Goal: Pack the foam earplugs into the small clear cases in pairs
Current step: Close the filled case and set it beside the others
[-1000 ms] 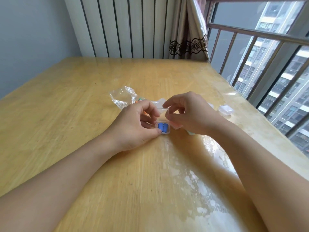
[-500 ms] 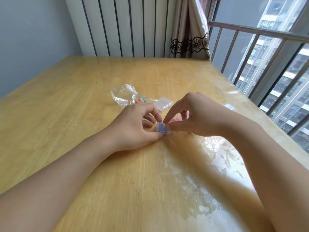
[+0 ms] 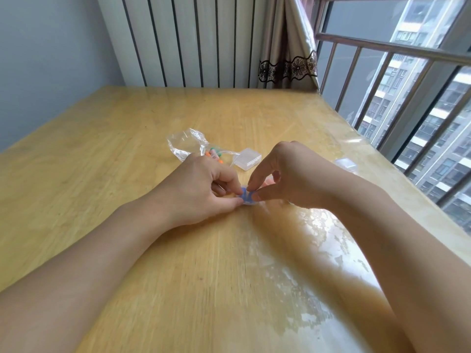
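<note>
A small clear case [image 3: 246,197] with two blue earplugs inside sits on the wooden table [image 3: 102,161] between my hands. My left hand [image 3: 201,184] pinches its left side with thumb and fingertips. My right hand [image 3: 288,177] pinches its right side, index fingertip pressing down on the lid. The lid looks lowered over the plugs. Behind my left hand lies a crumpled clear bag [image 3: 187,143] with orange and green earplugs [image 3: 214,154] spilling from it. Another closed clear case [image 3: 247,159] rests just beyond my fingers.
A further clear case [image 3: 345,164] lies near the table's right edge by the window railing [image 3: 407,72]. A radiator [image 3: 191,39] and curtain [image 3: 288,47] stand behind the table's far edge. Glare covers the near right of the tabletop.
The upright lid of the blue-plug case has come down under my right fingers. My right hand shifted left onto the case, uncovering the closed case behind.
</note>
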The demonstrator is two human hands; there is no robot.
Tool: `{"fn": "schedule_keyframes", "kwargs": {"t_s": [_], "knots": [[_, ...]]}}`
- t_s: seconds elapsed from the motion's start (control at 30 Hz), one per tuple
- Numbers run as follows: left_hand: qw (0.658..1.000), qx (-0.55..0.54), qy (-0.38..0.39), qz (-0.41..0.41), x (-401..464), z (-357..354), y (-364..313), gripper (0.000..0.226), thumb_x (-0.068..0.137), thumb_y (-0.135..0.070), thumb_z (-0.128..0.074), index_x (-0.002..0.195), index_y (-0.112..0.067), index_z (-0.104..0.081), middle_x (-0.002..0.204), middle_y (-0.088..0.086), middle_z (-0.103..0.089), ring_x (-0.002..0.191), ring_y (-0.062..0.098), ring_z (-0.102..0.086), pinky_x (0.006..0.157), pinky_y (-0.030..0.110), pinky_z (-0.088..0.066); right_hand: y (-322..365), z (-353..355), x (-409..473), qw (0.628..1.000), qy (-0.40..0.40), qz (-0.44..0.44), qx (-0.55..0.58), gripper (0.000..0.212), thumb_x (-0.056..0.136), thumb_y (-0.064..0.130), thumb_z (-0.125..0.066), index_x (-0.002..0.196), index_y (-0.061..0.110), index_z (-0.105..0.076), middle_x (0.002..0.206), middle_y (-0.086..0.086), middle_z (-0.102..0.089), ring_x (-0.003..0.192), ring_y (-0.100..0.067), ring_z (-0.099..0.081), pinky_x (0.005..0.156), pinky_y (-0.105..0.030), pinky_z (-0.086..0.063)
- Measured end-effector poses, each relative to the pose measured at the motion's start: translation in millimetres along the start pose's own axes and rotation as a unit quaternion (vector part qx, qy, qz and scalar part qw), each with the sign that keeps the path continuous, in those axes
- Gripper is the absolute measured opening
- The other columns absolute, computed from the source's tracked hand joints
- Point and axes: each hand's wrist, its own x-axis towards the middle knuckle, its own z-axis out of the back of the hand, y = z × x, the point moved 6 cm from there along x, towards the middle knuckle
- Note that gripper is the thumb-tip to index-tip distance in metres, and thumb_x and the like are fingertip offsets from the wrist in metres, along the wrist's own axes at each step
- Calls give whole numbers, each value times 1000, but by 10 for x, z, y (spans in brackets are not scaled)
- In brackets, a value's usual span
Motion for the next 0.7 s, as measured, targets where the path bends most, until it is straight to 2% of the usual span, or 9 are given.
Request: {"fn": "schedule_keyframes", "kwargs": {"t_s": [0.1, 0.17, 0.23, 0.3, 0.37, 0.43, 0.53, 0.63, 0.7], "knots": [[999, 22, -10, -23, -8, -36, -36, 8, 78, -33, -78, 79, -25, -74, 77, -2, -75, 71, 14, -67, 108, 32, -44, -72, 57, 3, 999, -22, 5, 34, 6, 82, 28, -82, 88, 30, -82, 76, 6, -74, 70, -19, -69, 64, -33, -55], [999, 30, -39, -20, -11, -70, -47, 7, 82, -32, -81, 82, -28, -74, 73, -5, -72, 71, 9, -66, 96, 30, -51, -281, 283, 16, 990, -130, -26, 52, 10, 86, 18, -78, 94, 23, -81, 84, 8, -76, 71, -9, -67, 64, -23, -50], [997, 34, -71, -11, -9, -97, -66, 9, 82, -33, -81, 88, -29, -75, 74, -6, -70, 74, 7, -67, 81, 30, -55, -569, 520, -38, 971, -217, -98, 26, 20, 89, 9, -73, 105, 19, -77, 102, 3, -75, 83, -12, -68, 70, -18, -47], [995, 35, -92, -5, 0, -112, -82, 13, 81, -30, -82, 92, -27, -76, 77, -9, -70, 75, 6, -67, 76, 29, -57, -892, 606, -106, 960, -203, -191, -29, 29, 90, 10, -71, 118, 17, -72, 119, -6, -72, 102, -23, -66, 81, -28, -47], [995, 26, -101, 4, 14, -110, -80, 15, 80, -27, -83, 92, -25, -76, 79, -11, -71, 75, 4, -68, 74, 26, -57, -1139, 567, -183, 950, -130, -277, -61, 40, 89, 19, -75, 128, 17, -67, 125, -10, -68, 106, -27, -62, 84, -32, -44], [994, 4, -104, 16, 19, -100, -69, 16, 78, -26, -84, 92, -23, -76, 81, -11, -72, 77, 4, -69, 73, 22, -57, -1235, 518, -234, 944, -84, -315, -47, 47, 84, 24, -80, 128, 18, -67, 125, -10, -67, 106, -28, -62, 87, -34, -46], [993, -21, -112, 36, 7, -75, -57, 19, 77, -29, -85, 93, -24, -76, 86, -11, -73, 78, 5, -71, 71, 22, -57, -1216, 527, -254, 943, -68, -319, -63, 34, 83, 17, -80, 117, 19, -75, 118, -8, -71, 102, -28, -65, 86, -34, -53], [989, -38, -140, 33, -15, -33, -94, 18, 78, -28, -85, 92, -24, -76, 86, -11, -73, 76, 5, -71, 66, 24, -58, -1113, 627, -285, 945, -131, -301, -11, 24, 81, 10, -80, 104, 17, -78, 106, -8, -74, 88, -26, -70, 79, -39, -61], [983, -74, -161, 38, -28, 1, -128, 21, 77, -25, -85, 95, -21, -76, 87, -10, -73, 75, 5, -71, 63, 22, -58, -918, 675, -284, 944, -183, -244, 127, 22, 83, 5, -77, 103, 14, -76, 99, -6, -74, 83, -23, -73, 75, -36, -64]]}}
